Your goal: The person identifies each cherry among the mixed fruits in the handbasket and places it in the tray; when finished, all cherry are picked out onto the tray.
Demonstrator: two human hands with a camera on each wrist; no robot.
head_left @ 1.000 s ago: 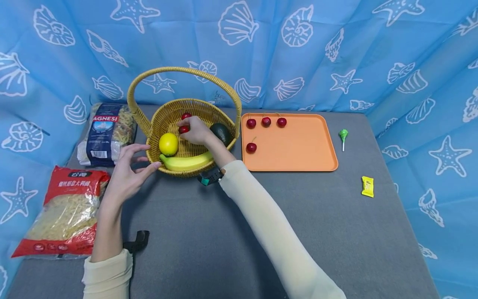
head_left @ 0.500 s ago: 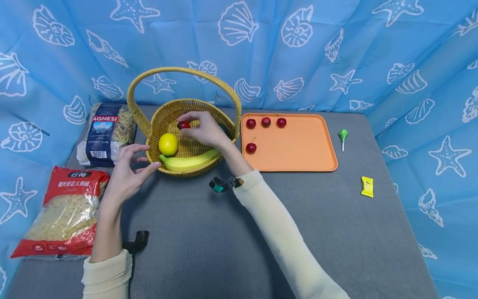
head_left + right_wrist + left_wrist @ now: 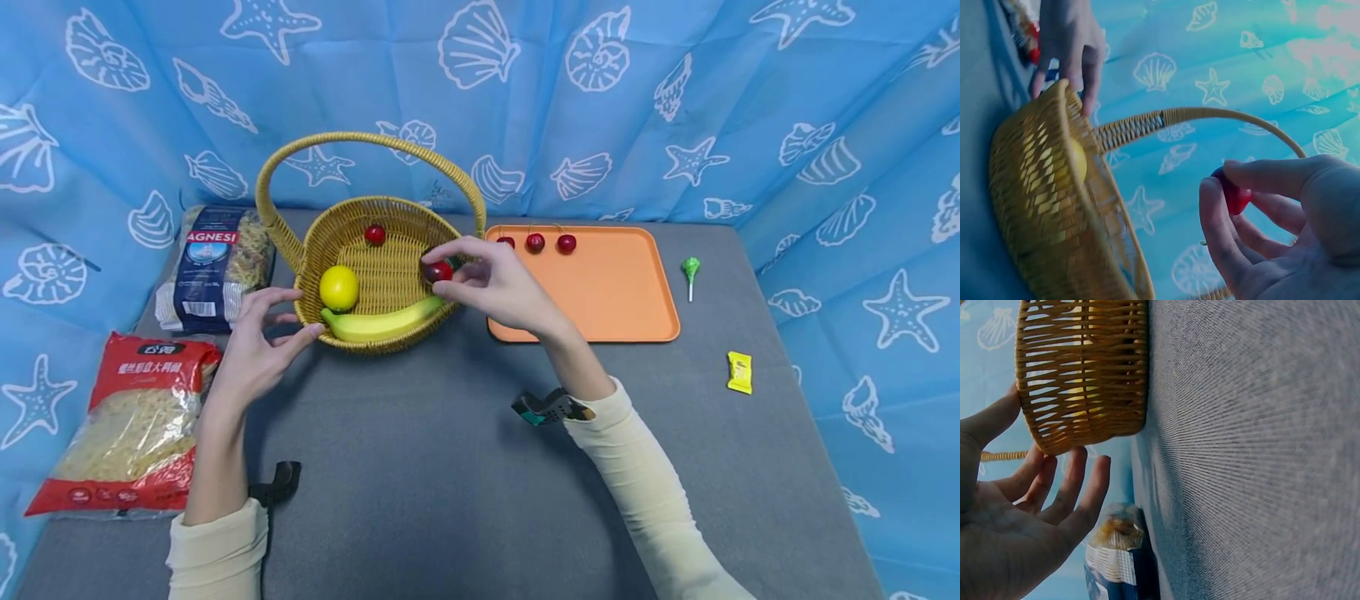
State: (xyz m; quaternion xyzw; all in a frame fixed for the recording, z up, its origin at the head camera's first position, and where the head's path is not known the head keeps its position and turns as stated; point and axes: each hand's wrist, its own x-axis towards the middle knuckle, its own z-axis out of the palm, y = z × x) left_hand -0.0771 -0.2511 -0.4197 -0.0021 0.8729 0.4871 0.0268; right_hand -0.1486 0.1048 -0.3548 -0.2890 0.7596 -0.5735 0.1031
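Note:
My right hand (image 3: 501, 285) pinches a dark red cherry (image 3: 437, 272) between thumb and fingertips, over the right side of the wicker basket (image 3: 318, 242). In the right wrist view the cherry (image 3: 1235, 192) is held above the basket's rim. My left hand (image 3: 258, 346) touches the basket's left end with thumb and fingertips spread, its fingers fairly straight in the left wrist view. Inside the basket lie another cherry (image 3: 375, 235), a yellow lemon-like fruit (image 3: 339, 288) and a banana (image 3: 386, 323). A dark green fruit there is mostly hidden by my right hand.
An orange tray (image 3: 607, 292) bears cherries (image 3: 566, 243) along its back edge; my right hand covers its left part. Left stand a blue pasta bag (image 3: 213, 267) and a red pasta bag (image 3: 131, 425). A green lollipop (image 3: 690, 268) and yellow wrapped candy (image 3: 739, 372) lie right.
My right hand has picked up one cherry inside the basket and carried it right, toward the tray. The other basket cherry shows again. My left hand stays in place.

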